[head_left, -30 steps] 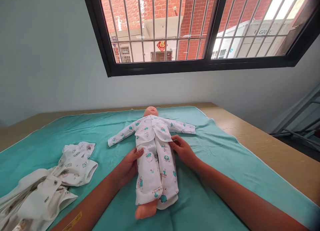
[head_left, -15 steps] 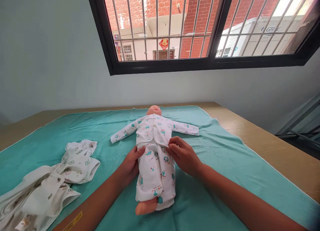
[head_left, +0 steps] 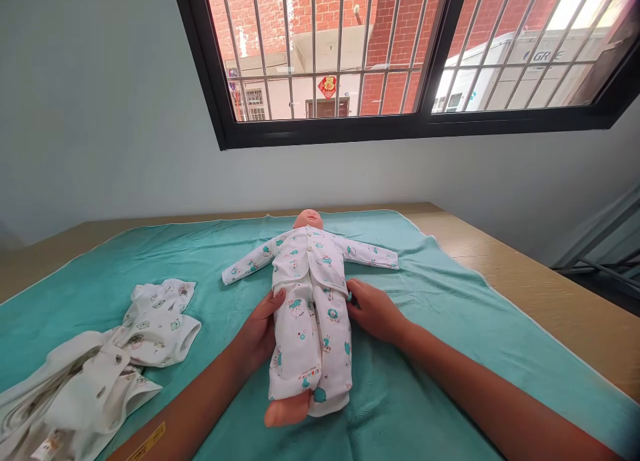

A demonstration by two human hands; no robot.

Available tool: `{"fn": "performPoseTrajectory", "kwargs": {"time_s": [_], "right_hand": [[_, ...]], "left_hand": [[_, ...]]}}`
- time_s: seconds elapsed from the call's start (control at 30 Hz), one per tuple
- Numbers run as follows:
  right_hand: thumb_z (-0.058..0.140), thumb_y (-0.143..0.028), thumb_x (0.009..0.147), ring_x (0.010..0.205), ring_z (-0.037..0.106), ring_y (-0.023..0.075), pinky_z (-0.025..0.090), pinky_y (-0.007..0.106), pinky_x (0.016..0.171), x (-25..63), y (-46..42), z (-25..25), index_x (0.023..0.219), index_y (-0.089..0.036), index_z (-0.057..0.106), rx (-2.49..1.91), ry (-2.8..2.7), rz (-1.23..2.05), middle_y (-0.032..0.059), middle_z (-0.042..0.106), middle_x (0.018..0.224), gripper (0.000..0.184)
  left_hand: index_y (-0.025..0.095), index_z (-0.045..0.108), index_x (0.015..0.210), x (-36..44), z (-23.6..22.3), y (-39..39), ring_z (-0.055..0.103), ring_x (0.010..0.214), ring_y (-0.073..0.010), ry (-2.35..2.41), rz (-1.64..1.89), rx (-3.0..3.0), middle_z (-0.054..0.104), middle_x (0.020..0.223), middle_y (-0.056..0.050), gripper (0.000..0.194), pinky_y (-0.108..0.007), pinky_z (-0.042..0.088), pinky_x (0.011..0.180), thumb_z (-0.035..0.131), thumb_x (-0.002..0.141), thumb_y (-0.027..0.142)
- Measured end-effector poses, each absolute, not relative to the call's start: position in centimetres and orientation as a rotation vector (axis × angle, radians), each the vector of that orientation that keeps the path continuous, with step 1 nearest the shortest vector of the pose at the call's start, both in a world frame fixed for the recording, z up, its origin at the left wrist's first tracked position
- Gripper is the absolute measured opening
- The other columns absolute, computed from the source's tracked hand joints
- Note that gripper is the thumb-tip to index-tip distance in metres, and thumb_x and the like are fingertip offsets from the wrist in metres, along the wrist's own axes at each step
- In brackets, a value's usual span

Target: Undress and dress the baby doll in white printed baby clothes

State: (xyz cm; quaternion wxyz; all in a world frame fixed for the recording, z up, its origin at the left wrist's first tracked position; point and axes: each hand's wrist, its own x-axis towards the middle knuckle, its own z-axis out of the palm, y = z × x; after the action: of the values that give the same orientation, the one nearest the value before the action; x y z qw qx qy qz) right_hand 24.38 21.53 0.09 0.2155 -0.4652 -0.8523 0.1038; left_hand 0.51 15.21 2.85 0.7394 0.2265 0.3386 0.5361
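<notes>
A baby doll (head_left: 309, 218) lies on its back with its arms spread, head toward the wall. It wears a white printed jacket (head_left: 326, 258) and matching trousers (head_left: 295, 341); one bare foot pokes out below. My left hand (head_left: 260, 328) grips the side of the trousers at the left hip, thumb on top. At the opposite hip, my right hand (head_left: 375, 311) has its fingers curled on the trousers' edge, just below the jacket hem. Its fingertips are partly hidden behind the cloth.
A teal cloth (head_left: 415, 394) covers much of the wooden table (head_left: 550, 294). White printed baby clothes (head_left: 115, 368) lie crumpled at the left. Behind the table stands a grey wall with a barred, black-framed window (head_left: 325, 134).
My right hand has moved from the front of the jacket hem outward to the doll's right-hand side. The legs have shifted slightly left. My left hand stays at the hip.
</notes>
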Motion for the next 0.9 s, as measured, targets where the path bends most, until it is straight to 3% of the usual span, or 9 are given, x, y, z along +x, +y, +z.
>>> {"fn": "performPoseTrajectory", "kwargs": {"time_s": [0.13, 0.3, 0.57, 0.7, 0.9], "right_hand": [[0.052, -0.03, 0.087, 0.077, 0.055, 0.0189, 0.033, 0.027, 0.063, 23.3, 21.2, 0.0, 0.083, -0.02, 0.053, -1.397, -2.312, 0.258, 0.0045, 0.063, 0.087, 0.012], [0.048, -0.027, 0.088, 0.086, 0.06, 0.0211, 0.038, 0.027, 0.071, 22.9, 20.9, 0.3, 0.091, -0.022, 0.062, -1.29, -2.166, 0.514, 0.005, 0.068, 0.096, 0.016], [0.054, -0.031, 0.084, 0.076, 0.058, 0.0196, 0.044, 0.029, 0.07, 23.0, 20.8, 0.5, 0.106, -0.023, 0.065, -1.168, -2.04, 0.776, 0.0021, 0.07, 0.094, 0.026], [0.045, -0.033, 0.089, 0.079, 0.059, 0.0213, 0.044, 0.03, 0.071, 22.7, 20.7, 0.4, 0.096, -0.021, 0.068, -1.149, -1.973, 0.789, 0.0041, 0.071, 0.096, 0.027], [0.047, -0.031, 0.085, 0.07, 0.055, 0.0188, 0.041, 0.027, 0.065, 23.9, 21.3, 0.5, 0.072, -0.019, 0.065, -1.111, -2.078, 0.666, 0.0036, 0.067, 0.073, 0.026]], "left_hand": [[0.021, 0.046, 0.138, 0.7, 2.7, 15.2, 0.064, 0.11, -0.0272, 0.729, 1.16, 0.507, 0.066, 0.122, -0.01, 0.052, -0.041, 0.05, 0.099, 0.059, 0.088, 0.028], [0.021, 0.044, 0.139, 1.0, 2.7, 15.1, 0.061, 0.115, -0.0289, 0.686, 1.137, 0.55, 0.064, 0.125, -0.01, 0.053, -0.044, 0.047, 0.103, 0.057, 0.089, 0.031], [0.022, 0.041, 0.142, 1.0, 3.0, 15.1, 0.057, 0.12, -0.028, 0.666, 1.139, 0.524, 0.061, 0.13, -0.009, 0.055, -0.043, 0.043, 0.106, 0.055, 0.091, 0.031], [0.022, 0.041, 0.142, 1.2, 2.5, 15.2, 0.059, 0.117, -0.0291, 0.653, 1.125, 0.515, 0.061, 0.131, -0.01, 0.055, -0.045, 0.043, 0.106, 0.056, 0.09, 0.031], [0.021, 0.042, 0.141, 1.3, 1.9, 15.3, 0.06, 0.116, -0.0303, 0.618, 1.128, 0.542, 0.062, 0.128, -0.012, 0.057, -0.047, 0.042, 0.106, 0.059, 0.088, 0.032]]}}
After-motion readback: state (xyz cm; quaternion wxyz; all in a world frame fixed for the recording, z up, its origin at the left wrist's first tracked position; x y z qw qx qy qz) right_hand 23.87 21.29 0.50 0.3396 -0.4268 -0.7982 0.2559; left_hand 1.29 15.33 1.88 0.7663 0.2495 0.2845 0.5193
